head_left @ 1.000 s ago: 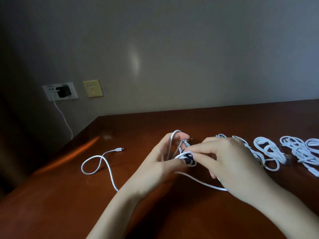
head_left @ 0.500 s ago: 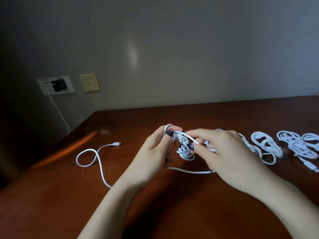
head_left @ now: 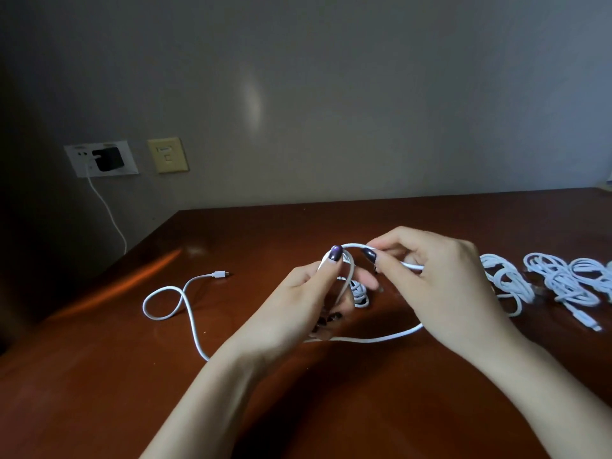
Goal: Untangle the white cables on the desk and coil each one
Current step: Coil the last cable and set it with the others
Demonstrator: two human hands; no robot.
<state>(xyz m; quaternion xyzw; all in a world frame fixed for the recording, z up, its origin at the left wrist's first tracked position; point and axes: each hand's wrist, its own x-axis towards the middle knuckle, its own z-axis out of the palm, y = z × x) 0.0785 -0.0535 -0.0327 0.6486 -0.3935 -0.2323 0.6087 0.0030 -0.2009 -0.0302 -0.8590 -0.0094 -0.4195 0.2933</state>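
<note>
So that another loop may be laid, the white cable (head_left: 374,339) is pinched by the right hand (head_left: 440,283); its coil (head_left: 359,291) is gripped by the left hand (head_left: 298,303).

hidden and cut-off parts around the grip

the small bundle (head_left: 360,293) just behind the grip is half covered by the fingers of the left hand (head_left: 304,293), so its turns cannot be counted. the held cable (head_left: 374,339) is covered by the right hand (head_left: 443,286) between the pinch and the slack below it. right of the grip, the nearest coil (head_left: 506,283) is partly screened by that hand, and the farthest coil (head_left: 596,276) is cut by the picture's edge. left of the grip, the connector (head_left: 220,274) is too small to be typed.
</note>
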